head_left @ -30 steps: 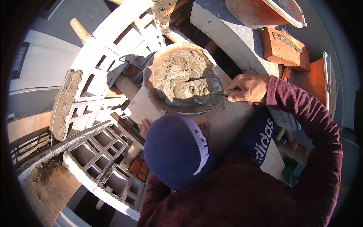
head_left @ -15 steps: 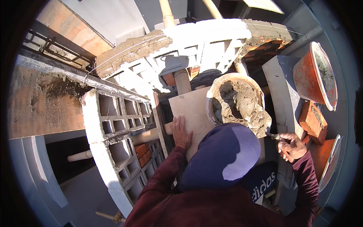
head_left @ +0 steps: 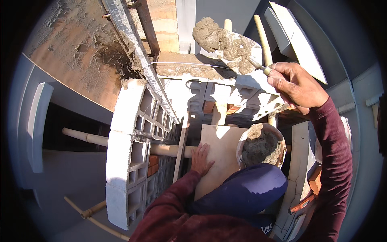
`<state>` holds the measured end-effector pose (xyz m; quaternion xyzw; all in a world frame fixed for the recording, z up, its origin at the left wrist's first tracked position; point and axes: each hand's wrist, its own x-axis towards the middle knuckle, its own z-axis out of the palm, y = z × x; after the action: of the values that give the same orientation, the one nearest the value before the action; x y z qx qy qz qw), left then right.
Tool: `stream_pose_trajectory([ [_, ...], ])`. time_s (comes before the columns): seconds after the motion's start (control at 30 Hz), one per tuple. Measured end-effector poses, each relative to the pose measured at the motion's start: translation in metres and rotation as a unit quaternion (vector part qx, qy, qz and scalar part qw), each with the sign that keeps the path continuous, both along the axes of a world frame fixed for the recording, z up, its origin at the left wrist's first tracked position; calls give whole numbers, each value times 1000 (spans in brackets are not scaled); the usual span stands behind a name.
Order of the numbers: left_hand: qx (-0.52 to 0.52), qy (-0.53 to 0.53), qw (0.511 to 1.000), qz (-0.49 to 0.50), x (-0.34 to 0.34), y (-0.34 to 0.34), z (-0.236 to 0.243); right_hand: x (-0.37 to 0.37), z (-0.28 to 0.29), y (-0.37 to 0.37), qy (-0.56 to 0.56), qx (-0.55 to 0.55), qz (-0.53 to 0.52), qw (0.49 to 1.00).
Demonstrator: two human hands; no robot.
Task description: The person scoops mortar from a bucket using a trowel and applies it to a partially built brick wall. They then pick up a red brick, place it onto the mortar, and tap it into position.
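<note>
My right hand is closed on the handle of a trowel. A thick heap of wet mortar covers its blade, held over the top of the white hollow-block wall. A layer of mortar lies along that wall top, beneath a taut string. My left hand rests with spread fingers on the left edge of a plywood board. Right of the board stands a round bucket holding more mortar, with my knee in front of it.
A white hollow-block wall with open cells rises on the left. A bamboo pole runs through it towards the board. A mortar-smeared metal straightedge slants down at upper left. A brick lies at right beside my sleeve.
My right hand has moved up and forward from the bucket, carrying the trowel loaded with mortar to the wall top. My left hand stays on the board. The view has shifted.
</note>
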<state>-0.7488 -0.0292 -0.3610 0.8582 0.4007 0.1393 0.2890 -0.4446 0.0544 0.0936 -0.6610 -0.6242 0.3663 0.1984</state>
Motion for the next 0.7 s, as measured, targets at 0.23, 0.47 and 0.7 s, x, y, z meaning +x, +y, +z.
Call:
stream_pose_trajectory([
  [0.23, 6, -10, 1000, 4, 0, 1, -3, -85, -54, 100, -463, 193, 124, 856],
  [0.47, 13, -42, 999, 6, 0, 1, -9, -34, -20, 134, -379, 170, 172, 893],
  [0.7, -4, -30, 1000, -3, -2, 2, -11, -48, -24, 173, -379, 95, 229, 892],
])
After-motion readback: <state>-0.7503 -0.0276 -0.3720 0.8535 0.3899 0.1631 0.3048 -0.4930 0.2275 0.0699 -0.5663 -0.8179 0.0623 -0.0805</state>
